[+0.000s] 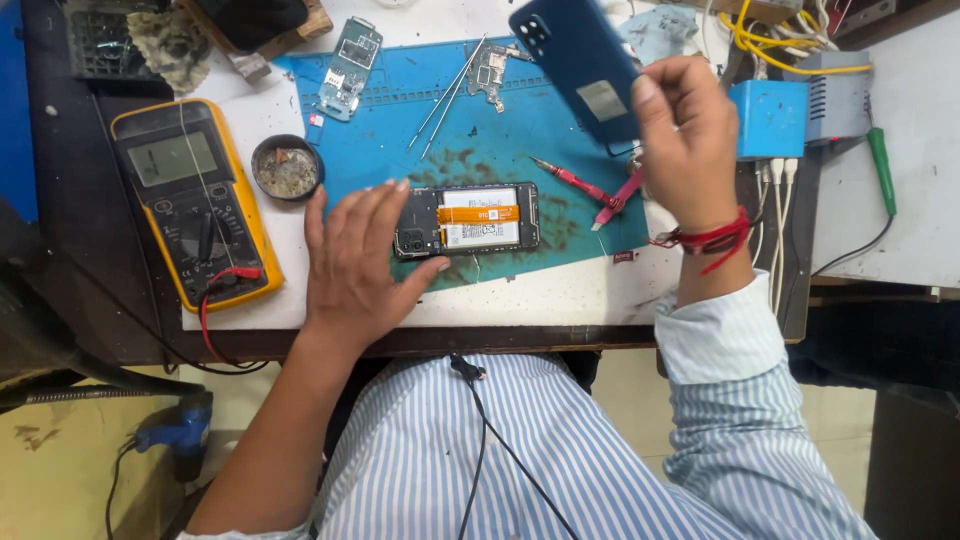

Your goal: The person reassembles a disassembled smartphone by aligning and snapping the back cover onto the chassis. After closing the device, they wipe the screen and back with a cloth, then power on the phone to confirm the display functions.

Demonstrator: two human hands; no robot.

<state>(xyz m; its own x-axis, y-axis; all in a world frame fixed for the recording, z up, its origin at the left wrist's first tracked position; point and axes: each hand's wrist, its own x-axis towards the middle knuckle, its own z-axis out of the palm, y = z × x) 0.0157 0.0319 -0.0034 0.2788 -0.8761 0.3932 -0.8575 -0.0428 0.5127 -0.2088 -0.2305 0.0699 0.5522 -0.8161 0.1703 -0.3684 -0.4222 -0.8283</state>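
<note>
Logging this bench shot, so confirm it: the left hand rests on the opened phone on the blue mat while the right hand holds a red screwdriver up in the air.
Wrong in one respect. In the head view the right hand holds up a dark blue phone back cover, not a screwdriver; the red screwdriver lies on the blue mat. The left hand does rest on the opened phone.

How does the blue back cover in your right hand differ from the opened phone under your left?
The back cover is lifted and tilted in the right hand; the opened phone lies flat on the blue mat, steadied by the left hand. The cover shows a plain blue shell; the phone shows its battery and an orange ribbon cable. Both are similar rectangles.
</note>
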